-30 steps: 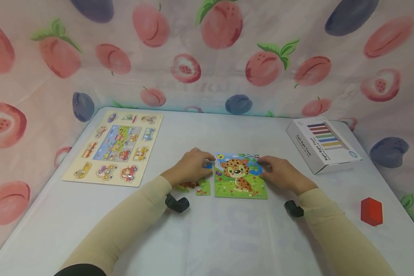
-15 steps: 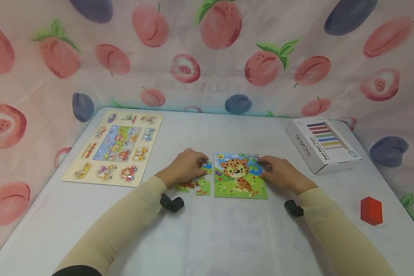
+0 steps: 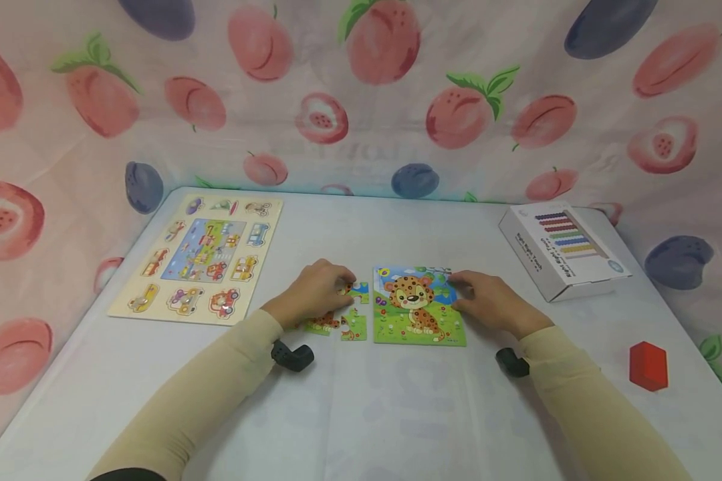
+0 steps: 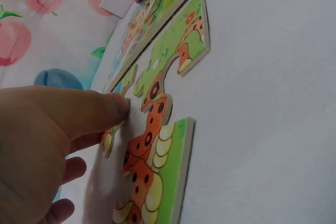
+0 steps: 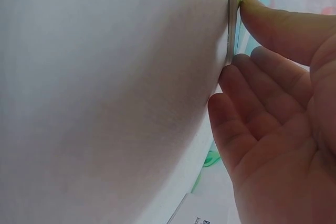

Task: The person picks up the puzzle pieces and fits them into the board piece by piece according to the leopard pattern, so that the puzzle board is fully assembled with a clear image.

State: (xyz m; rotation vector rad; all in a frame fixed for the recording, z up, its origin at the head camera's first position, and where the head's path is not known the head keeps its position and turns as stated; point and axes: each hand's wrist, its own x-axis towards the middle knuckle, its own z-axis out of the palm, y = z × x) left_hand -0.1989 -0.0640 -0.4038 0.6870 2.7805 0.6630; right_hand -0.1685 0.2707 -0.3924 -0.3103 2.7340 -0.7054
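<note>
In the head view, my left hand point(image 3: 314, 290) pinches a blue-and-green jigsaw piece point(image 3: 358, 291) beside the finished leopard picture board point(image 3: 421, 321). The left wrist view shows the thumb on this piece point(image 4: 108, 139), partly hiding it. Below it on the table lie a green jigsaw piece point(image 3: 354, 329) and a spotted orange-and-green jigsaw piece point(image 3: 321, 325), joining at a knob; the hand partly covers the spotted one. My right hand point(image 3: 493, 302) rests against the board's right edge, thumb and fingertips touching it, the fingers fairly straight in the right wrist view.
At the back left lies a wooden vehicle puzzle board point(image 3: 255, 267). A white box point(image 3: 553, 284) with coloured stripes stands at the back right, and a red block point(image 3: 648, 366) sits farther forward. A fruit-print cloth point(image 3: 373, 133) hangs behind the table.
My left hand has shifted left, away from the leopard board, with the blue-and-green jigsaw piece drawn slightly left and more exposed. The right hand and the board have stayed in place.
</note>
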